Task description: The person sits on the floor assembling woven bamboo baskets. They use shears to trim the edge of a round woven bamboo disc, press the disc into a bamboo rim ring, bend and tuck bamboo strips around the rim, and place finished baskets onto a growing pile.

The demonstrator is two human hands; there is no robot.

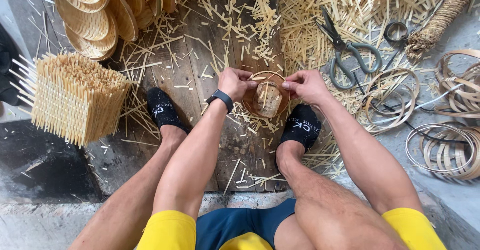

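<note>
A small round bamboo basket [267,99] with a thin hoop rim is held between both hands over a wooden board [200,75]. My left hand [235,83], with a dark watch on the wrist, grips the basket's left rim. My right hand [306,85] pinches the right rim. Both feet in black socks rest on the board either side of the basket. My legs and yellow shorts fill the lower part of the view.
Stacked woven trays [95,15] lie at the top left. A block of woven bamboo with protruding sticks [75,97] stands at the left. Large scissors [345,50], a rope coil [440,15] and bamboo strip hoops [445,147] lie to the right. Bamboo offcuts litter the floor.
</note>
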